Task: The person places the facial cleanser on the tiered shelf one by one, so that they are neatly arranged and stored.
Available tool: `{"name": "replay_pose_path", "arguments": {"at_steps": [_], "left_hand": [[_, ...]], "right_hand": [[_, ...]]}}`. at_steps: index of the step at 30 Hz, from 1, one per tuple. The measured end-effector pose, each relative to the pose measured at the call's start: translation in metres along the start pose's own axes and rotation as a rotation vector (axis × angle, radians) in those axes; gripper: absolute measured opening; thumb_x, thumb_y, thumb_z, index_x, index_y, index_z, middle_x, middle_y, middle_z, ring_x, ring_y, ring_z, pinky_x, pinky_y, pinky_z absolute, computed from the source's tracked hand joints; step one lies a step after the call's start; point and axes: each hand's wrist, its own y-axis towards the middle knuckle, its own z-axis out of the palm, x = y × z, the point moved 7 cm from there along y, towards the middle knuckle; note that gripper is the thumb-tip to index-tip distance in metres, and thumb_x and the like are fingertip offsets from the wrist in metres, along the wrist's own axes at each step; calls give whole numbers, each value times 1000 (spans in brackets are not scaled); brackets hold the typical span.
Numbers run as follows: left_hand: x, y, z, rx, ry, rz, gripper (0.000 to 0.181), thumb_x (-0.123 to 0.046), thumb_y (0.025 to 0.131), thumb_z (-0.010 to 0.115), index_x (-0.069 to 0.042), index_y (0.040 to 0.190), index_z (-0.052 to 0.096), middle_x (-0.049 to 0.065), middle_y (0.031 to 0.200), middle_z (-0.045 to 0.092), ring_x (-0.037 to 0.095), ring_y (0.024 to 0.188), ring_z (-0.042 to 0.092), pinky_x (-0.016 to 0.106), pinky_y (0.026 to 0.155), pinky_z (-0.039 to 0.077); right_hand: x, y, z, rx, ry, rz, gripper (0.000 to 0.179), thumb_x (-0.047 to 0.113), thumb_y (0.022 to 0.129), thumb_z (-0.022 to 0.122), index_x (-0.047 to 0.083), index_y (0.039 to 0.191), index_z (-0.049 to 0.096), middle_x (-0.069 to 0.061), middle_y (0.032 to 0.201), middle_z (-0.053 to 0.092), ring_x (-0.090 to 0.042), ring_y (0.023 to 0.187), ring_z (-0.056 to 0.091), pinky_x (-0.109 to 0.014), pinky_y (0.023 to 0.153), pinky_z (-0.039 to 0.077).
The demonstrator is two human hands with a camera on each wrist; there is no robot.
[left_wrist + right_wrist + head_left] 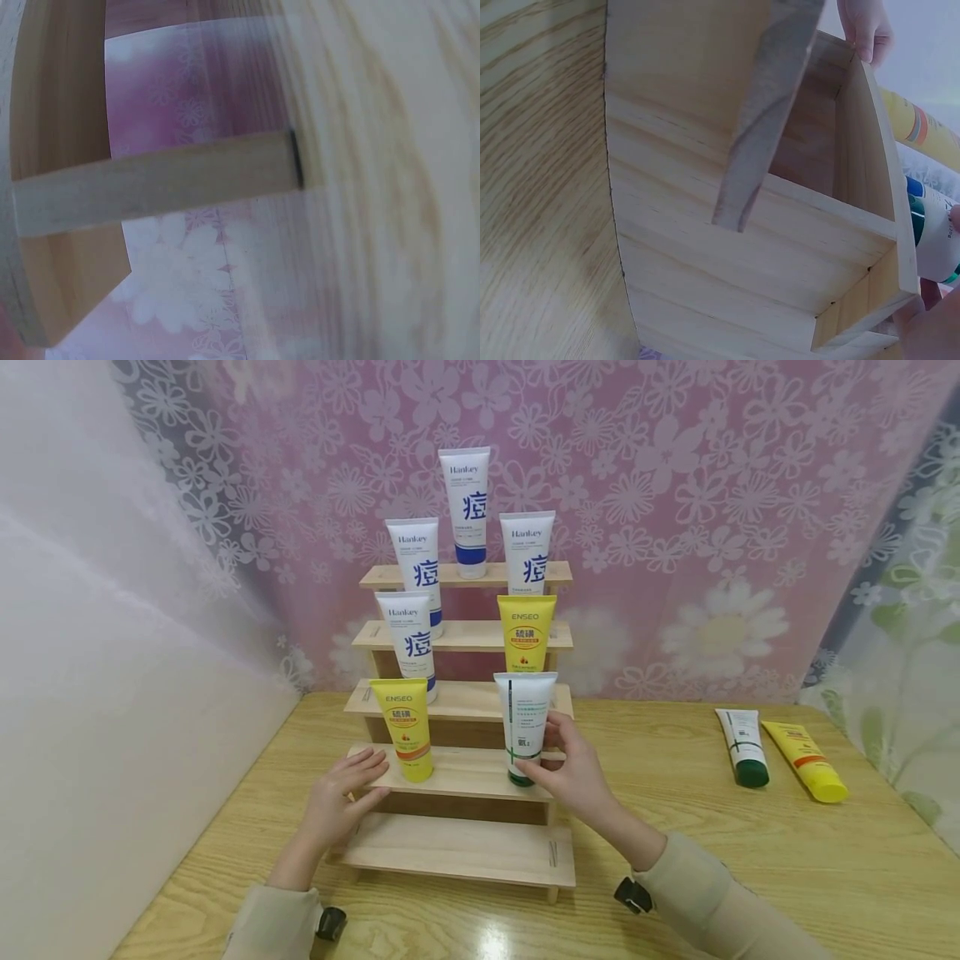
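Note:
My right hand holds a white tube with a green cap, thumb across its front and fingers at its right side. The tube stands cap down at the right end of the second-lowest step of a wooden tiered stand. My left hand rests at the left end of that step, its fingers extended beside a yellow tube. The right wrist view looks under the stand, with the left hand touching its far corner. Only wood and the backdrop show in the left wrist view.
Higher steps bear several white-and-blue tubes and another yellow tube. On the table at right lie a white tube with a green cap and a yellow tube. A floral backdrop stands behind.

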Motion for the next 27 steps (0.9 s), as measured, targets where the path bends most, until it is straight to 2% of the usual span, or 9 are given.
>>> {"name": "replay_pose_path", "arguments": {"at_steps": [7, 14, 17, 22, 27], "left_hand": [[0, 0, 0, 0, 0, -2, 37, -8, 65, 76, 1, 99, 67, 11, 109, 61, 30, 107, 52, 52, 93, 35], [0, 0, 0, 7, 11, -14, 37, -9, 65, 76, 0, 100, 67, 11, 109, 61, 29, 107, 52, 49, 94, 35], [0, 0, 1, 4, 10, -12, 37, -9, 65, 76, 0, 99, 67, 11, 109, 61, 29, 107, 52, 49, 94, 35], [0, 0, 1, 4, 8, -14, 37, -8, 65, 76, 0, 100, 67, 11, 109, 61, 29, 107, 52, 50, 94, 34], [2, -1, 1, 3, 3, -16, 38, -8, 65, 76, 1, 100, 66, 11, 109, 61, 29, 107, 52, 51, 94, 34]], "right_hand": [[-1, -1, 0, -6, 1, -20, 59, -5, 71, 70, -3, 121, 39, -19, 99, 54, -31, 89, 54, -36, 71, 53], [-27, 1, -3, 3, 68, -25, 60, 2, 71, 73, 7, 122, 41, -13, 101, 56, -25, 93, 55, -35, 77, 51], [-28, -1, -8, -3, 78, -52, 59, 5, 71, 74, 9, 122, 44, -12, 101, 58, -25, 93, 56, -37, 78, 50], [-34, -5, -20, -21, 31, -25, 58, 9, 72, 74, 6, 122, 46, -13, 104, 58, -28, 97, 54, -39, 79, 50], [-45, -9, -35, -51, -17, 2, 53, 6, 74, 71, -1, 121, 47, -18, 108, 56, -32, 100, 53, -41, 80, 49]]}}
